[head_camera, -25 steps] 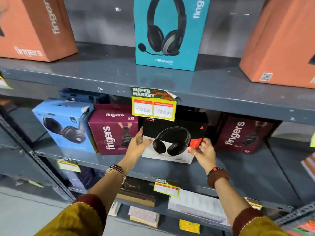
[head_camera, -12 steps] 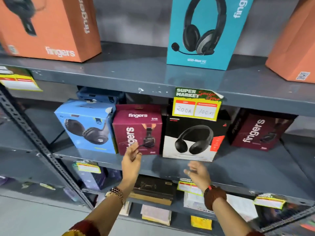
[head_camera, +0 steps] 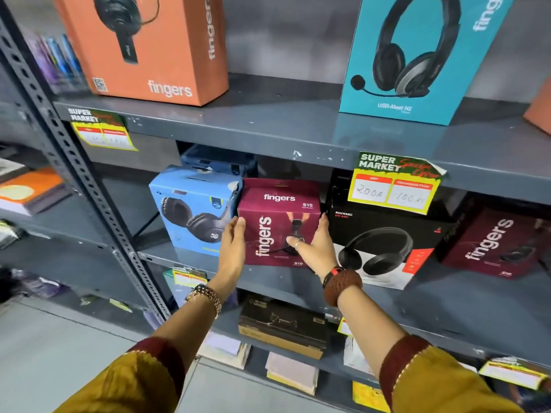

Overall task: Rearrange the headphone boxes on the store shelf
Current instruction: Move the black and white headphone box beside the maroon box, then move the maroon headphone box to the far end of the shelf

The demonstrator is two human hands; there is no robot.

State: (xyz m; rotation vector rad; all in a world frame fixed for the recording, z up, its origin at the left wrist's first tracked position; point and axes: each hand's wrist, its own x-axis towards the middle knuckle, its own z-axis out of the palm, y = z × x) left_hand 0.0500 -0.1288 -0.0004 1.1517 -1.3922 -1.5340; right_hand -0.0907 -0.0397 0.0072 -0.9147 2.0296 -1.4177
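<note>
A maroon "fingers" headphone box (head_camera: 275, 225) stands on the middle shelf (head_camera: 447, 305) between a light blue headphone box (head_camera: 193, 207) and a black-and-white headphone box (head_camera: 384, 242). My left hand (head_camera: 234, 248) presses flat against the maroon box's left side. My right hand (head_camera: 316, 245) holds its right side, thumb across the front. A second maroon box (head_camera: 495, 242) sits at the far right of the same shelf. On the shelf above stand an orange box (head_camera: 155, 46) and a teal box (head_camera: 417, 55).
A yellow price tag (head_camera: 393, 186) hangs from the upper shelf's edge over the black box. A perforated grey upright (head_camera: 89, 210) runs down the left. Flat boxes and packets (head_camera: 283, 326) lie on the lower shelf. Books (head_camera: 29, 189) sit on the neighbouring rack.
Both hands let go of the black-and-white box, dropped away, then moved left and closed on the sides of the maroon box. The view shifted left.
</note>
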